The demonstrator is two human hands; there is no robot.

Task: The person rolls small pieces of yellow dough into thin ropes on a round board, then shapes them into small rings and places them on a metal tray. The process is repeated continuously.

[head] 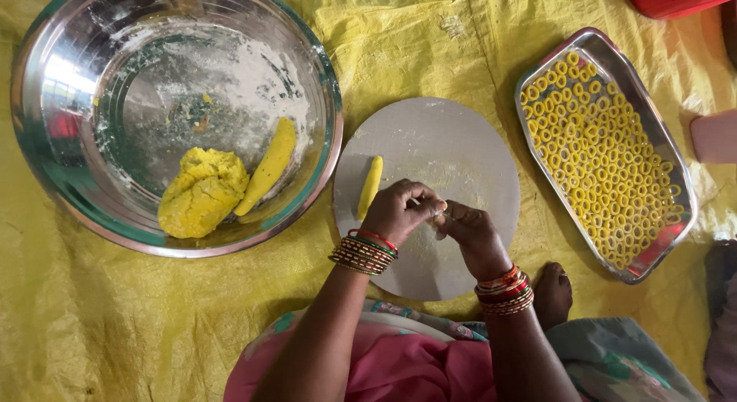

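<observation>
Far left: big steel bowl (46, 179), floury inside, with a lump of yellow dough (201, 193) at its near side and a rolled dough log (269, 168) leaning against the lump's right edge.

Centre: round grey board (453, 152) on the yellow sheet (115, 317). A short dough stick (370, 187) lies on the board's left part, just beside your left hand.

Your left hand (397, 211) is curled over the near part of the board, fingertips pinched on a small bit of dough (440, 215). Your right hand (474, 237) meets it from the right, thumb and fingers closed on the same piece. The hands touch at the fingertips; most of the piece is hidden, so its shape is unclear.

My read: you're forming one small piece between both hands. To do it well:
- keep the pinch light so the strand doesn't flatten
- work just above the board so a dropped piece lands on it
- match thickness to the pieces already made
- press the joined ends firmly so they hold

Right: steel tray (675, 172), nearly covered with small yellow dough rings (599, 160) in one layer; a bare strip shows along its near right edge.
</observation>
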